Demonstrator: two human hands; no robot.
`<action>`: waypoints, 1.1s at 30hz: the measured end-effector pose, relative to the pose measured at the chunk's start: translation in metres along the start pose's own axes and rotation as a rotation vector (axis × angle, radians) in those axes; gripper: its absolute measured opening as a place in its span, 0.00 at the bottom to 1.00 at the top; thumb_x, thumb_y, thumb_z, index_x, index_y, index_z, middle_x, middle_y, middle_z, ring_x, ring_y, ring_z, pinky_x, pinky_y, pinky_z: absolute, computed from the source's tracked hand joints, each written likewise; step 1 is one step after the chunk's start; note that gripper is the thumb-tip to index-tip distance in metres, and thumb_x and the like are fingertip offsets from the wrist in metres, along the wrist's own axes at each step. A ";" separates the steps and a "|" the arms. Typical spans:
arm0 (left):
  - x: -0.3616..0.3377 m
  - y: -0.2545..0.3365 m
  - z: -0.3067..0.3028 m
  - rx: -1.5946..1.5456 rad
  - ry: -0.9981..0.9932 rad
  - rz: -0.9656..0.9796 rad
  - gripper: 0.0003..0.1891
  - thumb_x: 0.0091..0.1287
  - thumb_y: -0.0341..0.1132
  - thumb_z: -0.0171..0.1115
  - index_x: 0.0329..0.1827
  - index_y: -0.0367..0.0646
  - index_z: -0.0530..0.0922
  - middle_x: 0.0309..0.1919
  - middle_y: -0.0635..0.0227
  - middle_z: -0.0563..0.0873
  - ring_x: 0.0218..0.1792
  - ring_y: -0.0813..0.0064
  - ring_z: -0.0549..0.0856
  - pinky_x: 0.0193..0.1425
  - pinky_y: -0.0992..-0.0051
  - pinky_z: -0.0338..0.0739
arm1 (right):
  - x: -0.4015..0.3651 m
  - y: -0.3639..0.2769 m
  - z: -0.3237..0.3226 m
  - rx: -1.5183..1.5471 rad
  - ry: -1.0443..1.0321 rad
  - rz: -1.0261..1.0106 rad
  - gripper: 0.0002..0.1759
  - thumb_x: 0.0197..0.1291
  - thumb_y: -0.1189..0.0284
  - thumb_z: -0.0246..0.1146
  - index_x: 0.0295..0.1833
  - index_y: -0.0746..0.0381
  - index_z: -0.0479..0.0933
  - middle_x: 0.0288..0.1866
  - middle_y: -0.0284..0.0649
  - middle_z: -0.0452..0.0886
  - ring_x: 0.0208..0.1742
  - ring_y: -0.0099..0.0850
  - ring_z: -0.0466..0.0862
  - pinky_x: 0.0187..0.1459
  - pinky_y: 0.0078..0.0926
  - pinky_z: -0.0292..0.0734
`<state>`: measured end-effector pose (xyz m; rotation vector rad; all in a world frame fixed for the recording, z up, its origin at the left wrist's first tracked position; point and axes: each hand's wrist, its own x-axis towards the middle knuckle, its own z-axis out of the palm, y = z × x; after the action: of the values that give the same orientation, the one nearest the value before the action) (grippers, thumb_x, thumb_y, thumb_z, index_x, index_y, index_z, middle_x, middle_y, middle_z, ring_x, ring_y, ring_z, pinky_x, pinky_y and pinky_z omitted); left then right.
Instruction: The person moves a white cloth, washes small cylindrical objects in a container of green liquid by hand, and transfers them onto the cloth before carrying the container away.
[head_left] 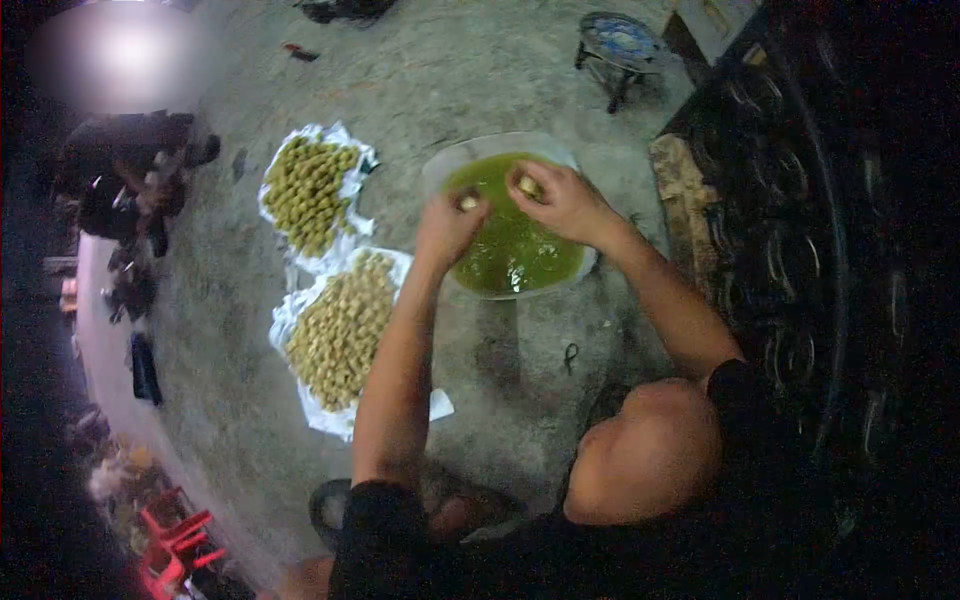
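Observation:
Over a wide basin [515, 285] of green liquid, both my hands are raised close together. My left hand [452, 228] is curled round a small pale piece [468, 203] near the basin's left side. Further right, my right hand [560, 204] pinches a small yellow-green piece [529, 187] between thumb and fingers. Left of the basin, a heap of round green fruits [308, 190] lies on a white plastic sheet. Below it, paler pieces [340, 335] are heaped on another white sheet, partly behind my left forearm.
A small stool [622, 42] with a blue patterned top stands at the upper right. Dark racks [790, 260] and a wooden block [685, 195] line the right side. A red chair [178, 540] is at the lower left. A dark loop [571, 357] lies on the floor.

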<state>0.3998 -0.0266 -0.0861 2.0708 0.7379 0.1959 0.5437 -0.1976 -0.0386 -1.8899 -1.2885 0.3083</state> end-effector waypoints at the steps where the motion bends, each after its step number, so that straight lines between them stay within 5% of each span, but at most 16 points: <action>1: -0.009 0.028 -0.010 0.019 0.160 0.080 0.18 0.62 0.43 0.66 0.47 0.37 0.84 0.37 0.52 0.88 0.35 0.55 0.86 0.40 0.61 0.79 | 0.002 -0.029 -0.018 0.007 0.128 -0.046 0.15 0.68 0.63 0.60 0.49 0.64 0.77 0.43 0.50 0.82 0.43 0.47 0.84 0.45 0.39 0.78; 4: -0.038 0.106 -0.032 0.155 0.469 0.203 0.15 0.60 0.41 0.68 0.41 0.37 0.84 0.33 0.50 0.86 0.35 0.49 0.85 0.40 0.57 0.77 | 0.005 -0.060 -0.038 0.011 0.337 -0.146 0.18 0.65 0.61 0.62 0.52 0.62 0.78 0.48 0.52 0.84 0.46 0.52 0.85 0.48 0.48 0.80; 5: -0.037 0.102 -0.023 0.164 0.612 0.301 0.13 0.59 0.39 0.68 0.37 0.36 0.83 0.33 0.49 0.85 0.34 0.46 0.84 0.41 0.53 0.76 | 0.008 -0.048 -0.029 -0.103 0.205 -0.030 0.18 0.64 0.61 0.62 0.53 0.62 0.78 0.48 0.52 0.83 0.46 0.52 0.85 0.47 0.48 0.80; 7: -0.011 0.041 0.022 0.099 0.318 0.070 0.16 0.60 0.42 0.69 0.39 0.36 0.84 0.37 0.48 0.86 0.36 0.47 0.85 0.42 0.55 0.78 | 0.021 0.015 0.021 -0.327 -0.071 0.190 0.18 0.64 0.62 0.61 0.53 0.63 0.77 0.49 0.53 0.83 0.45 0.52 0.85 0.46 0.48 0.80; 8: -0.014 0.010 0.048 0.162 0.108 -0.104 0.17 0.60 0.44 0.68 0.40 0.35 0.84 0.39 0.47 0.87 0.38 0.47 0.86 0.44 0.56 0.78 | 0.007 0.082 0.048 -0.469 -0.502 0.210 0.17 0.65 0.62 0.60 0.51 0.64 0.78 0.47 0.55 0.83 0.44 0.53 0.85 0.45 0.49 0.80; 9: -0.010 -0.015 0.067 0.225 -0.070 -0.275 0.19 0.61 0.45 0.68 0.42 0.35 0.85 0.40 0.46 0.87 0.40 0.46 0.86 0.45 0.57 0.79 | -0.019 0.095 0.056 -0.283 -0.270 0.066 0.18 0.66 0.61 0.59 0.49 0.66 0.78 0.43 0.54 0.85 0.42 0.54 0.86 0.44 0.50 0.80; 11: -0.026 -0.017 0.070 -0.053 0.162 -0.083 0.23 0.62 0.48 0.67 0.47 0.34 0.85 0.43 0.43 0.87 0.45 0.48 0.87 0.48 0.58 0.80 | -0.032 0.080 0.059 -0.066 -0.103 0.264 0.18 0.73 0.60 0.55 0.54 0.63 0.76 0.49 0.44 0.84 0.50 0.43 0.85 0.49 0.46 0.80; 14: -0.070 0.026 0.054 -0.260 0.274 -0.052 0.22 0.61 0.45 0.67 0.49 0.35 0.83 0.44 0.44 0.85 0.45 0.47 0.85 0.48 0.56 0.79 | -0.053 0.022 0.047 0.792 -0.390 0.929 0.22 0.70 0.54 0.53 0.58 0.59 0.78 0.48 0.41 0.84 0.52 0.38 0.83 0.55 0.40 0.79; 16: -0.091 0.049 0.045 -0.022 0.433 0.196 0.22 0.59 0.42 0.69 0.51 0.37 0.80 0.45 0.50 0.83 0.41 0.50 0.84 0.46 0.58 0.79 | -0.048 -0.019 0.052 1.354 -0.226 1.101 0.24 0.71 0.51 0.51 0.60 0.56 0.77 0.52 0.39 0.82 0.56 0.34 0.81 0.59 0.38 0.77; 20: -0.109 0.048 0.022 0.172 0.479 0.423 0.21 0.55 0.40 0.69 0.49 0.40 0.80 0.46 0.53 0.80 0.43 0.50 0.81 0.47 0.56 0.77 | -0.050 -0.032 0.090 1.658 -0.204 0.876 0.24 0.72 0.50 0.48 0.59 0.55 0.76 0.57 0.38 0.80 0.57 0.35 0.80 0.61 0.37 0.76; 27: -0.143 0.032 -0.054 0.311 0.834 0.427 0.22 0.52 0.38 0.68 0.51 0.43 0.80 0.50 0.55 0.79 0.51 0.51 0.78 0.55 0.52 0.72 | 0.002 -0.098 0.140 1.712 -0.456 0.746 0.23 0.74 0.53 0.45 0.57 0.58 0.75 0.55 0.39 0.78 0.58 0.35 0.79 0.59 0.37 0.76; 30: -0.164 0.022 -0.079 0.339 0.973 0.362 0.23 0.54 0.37 0.67 0.54 0.42 0.81 0.53 0.56 0.79 0.54 0.52 0.77 0.61 0.53 0.69 | 0.014 -0.194 0.176 1.890 -0.020 1.015 0.22 0.74 0.54 0.45 0.57 0.59 0.75 0.54 0.40 0.78 0.59 0.36 0.78 0.60 0.38 0.75; 32: -0.176 0.004 -0.090 0.368 1.064 0.314 0.21 0.57 0.37 0.65 0.55 0.42 0.81 0.54 0.56 0.79 0.57 0.53 0.77 0.63 0.55 0.69 | 0.021 -0.204 0.210 1.706 -0.077 0.710 0.21 0.73 0.55 0.48 0.56 0.57 0.75 0.54 0.39 0.79 0.57 0.36 0.79 0.59 0.37 0.76; 33: -0.185 -0.011 -0.092 0.227 1.155 0.265 0.20 0.60 0.37 0.64 0.55 0.42 0.81 0.55 0.57 0.79 0.58 0.55 0.77 0.64 0.56 0.69 | 0.031 -0.172 0.235 1.414 -0.357 0.298 0.20 0.71 0.55 0.51 0.56 0.55 0.76 0.53 0.37 0.80 0.55 0.35 0.80 0.58 0.36 0.77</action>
<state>0.2083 -0.0625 -0.0158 2.1517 1.1601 1.6008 0.3030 -0.0316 -0.0569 -0.7624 -0.5867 1.3354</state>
